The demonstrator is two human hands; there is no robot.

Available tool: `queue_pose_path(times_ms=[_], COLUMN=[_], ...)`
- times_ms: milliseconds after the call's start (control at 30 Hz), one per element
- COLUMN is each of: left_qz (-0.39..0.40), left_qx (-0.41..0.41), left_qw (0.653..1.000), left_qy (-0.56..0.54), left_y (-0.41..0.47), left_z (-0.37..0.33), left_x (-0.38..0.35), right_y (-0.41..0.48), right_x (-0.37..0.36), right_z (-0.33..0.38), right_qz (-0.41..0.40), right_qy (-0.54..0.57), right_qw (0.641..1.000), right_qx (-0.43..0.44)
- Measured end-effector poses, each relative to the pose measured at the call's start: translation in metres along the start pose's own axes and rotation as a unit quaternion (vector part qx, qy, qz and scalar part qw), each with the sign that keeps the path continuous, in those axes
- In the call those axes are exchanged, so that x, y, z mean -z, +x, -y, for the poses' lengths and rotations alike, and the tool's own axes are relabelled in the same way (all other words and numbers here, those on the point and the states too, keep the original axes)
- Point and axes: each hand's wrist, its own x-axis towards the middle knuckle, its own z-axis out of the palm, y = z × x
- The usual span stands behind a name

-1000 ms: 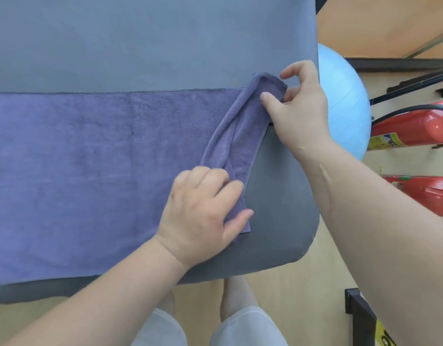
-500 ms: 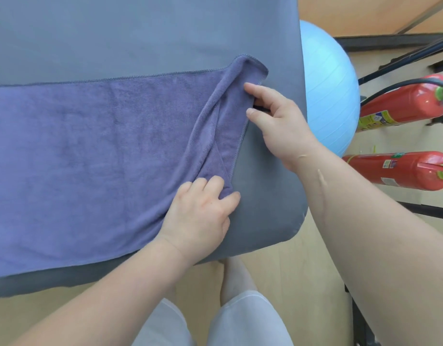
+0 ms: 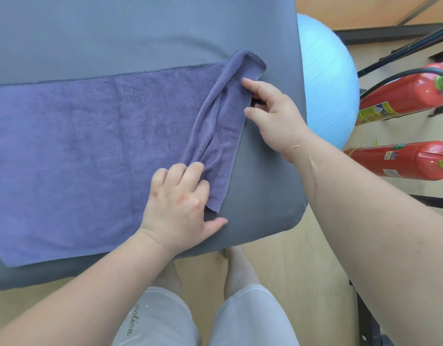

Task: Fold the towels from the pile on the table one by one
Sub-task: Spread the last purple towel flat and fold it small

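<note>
Item count: one towel (image 3: 90, 146), one grey padded surface (image 3: 140, 33), two hands.

Towel: purple, spread flat across the surface, long side running left to right. Its left end lies smooth. Its right end is gathered into raised folds that run diagonally from the far right corner toward the near right corner. The far right corner is bunched up off the surface. The right hem stops short of the surface's right edge.

Left hand (image 3: 180, 203): forearm enters from the lower left, palm down, over the towel's near right corner. The fingers (image 3: 190, 171) are bent at the knuckles, tips pressed into the lower end of the folds and holding the fabric there. The thumb points right and lies on the bare surface, just beside the towel corner.

Right hand (image 3: 275, 116): forearm enters from the right, wrist over the surface's right edge. The index finger is extended, its tip on the towel near the far right corner. The thumb tip touches the right hem. The remaining fingers are tucked beneath; whether the hand actually grips the fabric cannot be determined.

Surroundings: one light blue exercise ball (image 3: 325, 78) beside the surface's right edge; two red fire extinguishers (image 3: 403, 93) (image 3: 400, 161) lying on a wooden floor (image 3: 290, 258).
</note>
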Motion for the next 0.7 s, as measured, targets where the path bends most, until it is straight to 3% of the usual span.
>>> queue_pose_path(times_ms=[233, 433, 600, 700], left_qz=[-0.126, -0.135, -0.124, -0.079], left_qx=[-0.079, -0.134, -0.073, -0.035], left_qw=[0.989, 0.98, 0.981, 0.98], left_qy=[-0.017, -0.056, -0.131, -0.179], left_y=[0.002, 0.008, 0.02, 0.027], left_z=[-0.008, -0.042, -0.084, -0.105], left_x=[-0.009, -0.001, 0.007, -0.001], right_y=[-0.001, -0.002, 0.007, 0.011], right_x=[-0.005, 0.01, 0.041, 0.054], right_z=[0.001, 0.017, 0.025, 0.019], right_qz=[-0.006, -0.028, -0.11, -0.07], right_qy=[-0.001, 0.067, -0.02, -0.125], right_qw=[1.0, 0.997, 0.994, 0.99], right_qx=[0.0, -0.035, -0.006, 0.013])
